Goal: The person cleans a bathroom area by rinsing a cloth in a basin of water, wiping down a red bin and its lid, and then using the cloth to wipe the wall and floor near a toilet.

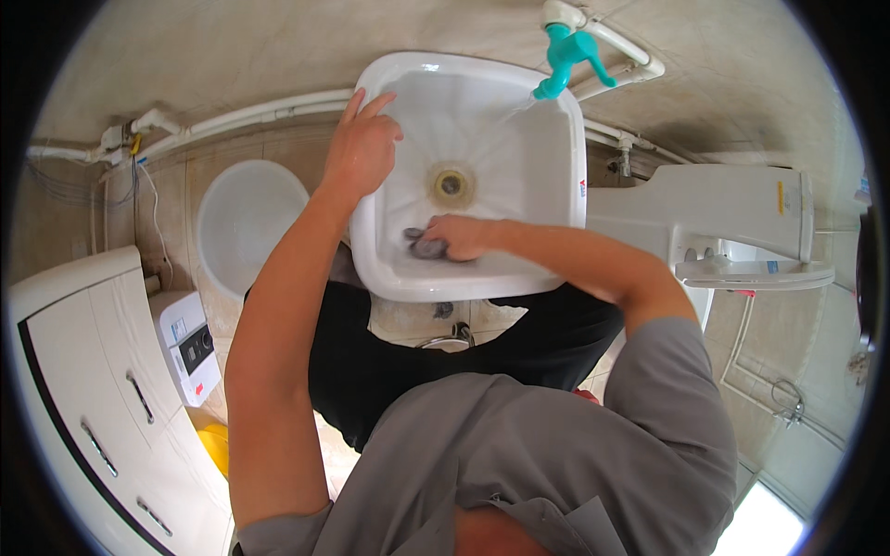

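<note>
My left hand (362,148) rests on the left rim of a white washbasin (371,250), its fingers spread over the edge. My right hand (459,237) is closed around a grey, crumpled scrubber (428,246), pressed to the basin floor near its front wall. Whether the scrubber is steel wool or cloth is hard to make out. Just beyond it, brownish staining surrounds the round drain (451,185). A turquoise tap (565,60) hangs over the far right corner, and a thin stream of water appears to run from it into the basin.
White pipes (269,111) run along the tiled wall behind. To the left stand a white bucket (243,227), a white appliance (188,347) and a drawer cabinet (111,389). A white toilet (732,222) is close on the right. A hand shower (788,403) hangs farther right.
</note>
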A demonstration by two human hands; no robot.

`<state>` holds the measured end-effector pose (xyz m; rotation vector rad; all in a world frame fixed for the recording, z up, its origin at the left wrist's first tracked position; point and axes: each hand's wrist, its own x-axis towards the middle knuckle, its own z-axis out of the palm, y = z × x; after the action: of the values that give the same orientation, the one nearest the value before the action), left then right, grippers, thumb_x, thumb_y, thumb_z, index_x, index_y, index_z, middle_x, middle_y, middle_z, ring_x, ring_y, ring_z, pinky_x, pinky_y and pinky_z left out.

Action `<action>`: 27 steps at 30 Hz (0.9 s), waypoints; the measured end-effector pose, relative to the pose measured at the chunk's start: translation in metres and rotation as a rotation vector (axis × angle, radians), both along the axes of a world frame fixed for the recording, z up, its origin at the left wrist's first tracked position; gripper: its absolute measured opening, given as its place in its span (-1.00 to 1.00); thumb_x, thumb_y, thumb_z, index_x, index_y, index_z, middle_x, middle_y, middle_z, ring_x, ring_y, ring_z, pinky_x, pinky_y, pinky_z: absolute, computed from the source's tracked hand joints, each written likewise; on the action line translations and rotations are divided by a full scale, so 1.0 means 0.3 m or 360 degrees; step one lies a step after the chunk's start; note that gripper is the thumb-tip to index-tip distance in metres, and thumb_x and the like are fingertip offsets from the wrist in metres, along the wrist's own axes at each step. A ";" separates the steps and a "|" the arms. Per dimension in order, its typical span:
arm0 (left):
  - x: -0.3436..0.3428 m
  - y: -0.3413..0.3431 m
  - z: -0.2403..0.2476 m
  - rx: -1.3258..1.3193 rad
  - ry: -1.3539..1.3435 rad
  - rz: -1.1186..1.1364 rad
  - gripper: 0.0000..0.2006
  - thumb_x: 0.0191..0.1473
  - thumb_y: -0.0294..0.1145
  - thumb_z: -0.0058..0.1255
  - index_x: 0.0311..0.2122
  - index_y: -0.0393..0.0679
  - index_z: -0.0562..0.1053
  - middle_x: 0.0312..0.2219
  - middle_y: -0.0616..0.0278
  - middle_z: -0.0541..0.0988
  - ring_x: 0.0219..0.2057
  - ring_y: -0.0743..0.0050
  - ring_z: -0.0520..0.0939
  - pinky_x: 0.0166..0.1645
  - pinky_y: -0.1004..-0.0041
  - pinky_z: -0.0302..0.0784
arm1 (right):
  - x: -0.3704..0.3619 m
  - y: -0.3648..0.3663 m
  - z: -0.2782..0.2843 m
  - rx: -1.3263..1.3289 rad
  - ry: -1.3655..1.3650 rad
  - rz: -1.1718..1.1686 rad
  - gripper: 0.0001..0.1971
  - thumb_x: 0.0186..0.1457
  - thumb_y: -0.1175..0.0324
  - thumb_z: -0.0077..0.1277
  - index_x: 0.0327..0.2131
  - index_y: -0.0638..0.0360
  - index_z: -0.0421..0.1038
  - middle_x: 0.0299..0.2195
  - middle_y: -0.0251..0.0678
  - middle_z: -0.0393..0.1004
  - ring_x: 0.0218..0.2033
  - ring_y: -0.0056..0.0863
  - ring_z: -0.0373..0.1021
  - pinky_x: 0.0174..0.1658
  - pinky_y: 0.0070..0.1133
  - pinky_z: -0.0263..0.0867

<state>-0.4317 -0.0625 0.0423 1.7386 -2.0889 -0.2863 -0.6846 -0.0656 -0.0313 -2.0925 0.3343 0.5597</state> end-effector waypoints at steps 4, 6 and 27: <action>-0.003 -0.003 -0.009 0.0001 -0.0002 -0.0016 -0.72 0.03 -0.63 -0.08 -0.26 -0.13 0.64 -0.14 0.29 0.68 0.30 0.40 0.35 0.51 0.17 -0.04 | 0.077 -0.009 0.110 0.0232 0.0671 -0.0342 -0.52 0.04 0.50 -0.04 0.09 0.33 0.39 -0.01 -0.01 0.47 -0.01 -0.10 0.45 0.07 -0.33 0.38; 0.023 0.014 -0.049 -0.0169 0.0009 -0.0004 -0.61 -0.02 -0.70 -0.06 -0.08 -0.13 0.58 -0.01 0.22 0.61 0.31 0.29 0.35 0.51 0.09 -0.02 | 0.208 0.086 0.079 0.0385 0.0617 -0.1037 -0.57 0.09 0.47 -0.04 0.07 0.34 0.40 -0.08 -0.02 0.50 -0.07 -0.20 0.48 -0.03 -0.35 0.41; -0.029 -0.010 -0.021 -0.0232 0.0267 0.0131 -0.30 0.10 -0.67 -0.19 0.40 -0.16 0.12 0.37 -0.01 0.20 0.40 0.09 0.17 0.49 0.11 -0.04 | 0.356 0.169 -0.062 0.1064 -0.0050 -0.2494 -0.64 0.11 0.49 -0.10 -0.03 0.48 0.45 -0.17 0.08 0.54 -0.17 -0.17 0.51 -0.17 -0.32 0.42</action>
<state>-0.4404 -0.0655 0.0361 1.6505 -1.8671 -0.2407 -0.5780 -0.0148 -0.0498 -0.7393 1.3390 -0.3075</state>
